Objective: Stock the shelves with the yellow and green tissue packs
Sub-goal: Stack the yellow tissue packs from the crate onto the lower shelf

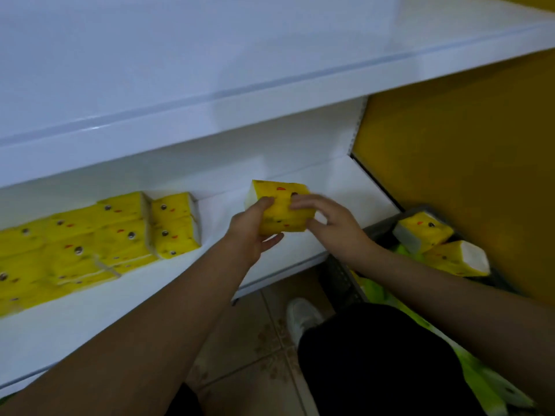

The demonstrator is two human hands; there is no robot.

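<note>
I read the upper shelf [210, 70] as white painted metal, glossy, with a strip of reflected light along its front lip. The lower shelf [300, 211] has the same white coat, smooth but duller. The held tissue pack [283, 210] is in thin yellow plastic film, slightly shiny and crinkled, soft white paper showing at its end. The stocked packs [120, 232] have the same film wrap. The side panel [450, 163] is matt yellow. The floor tiles [264, 340] look ceramic, semi-gloss and patterned. The basket [342, 280] looks like perforated dark plastic
</note>
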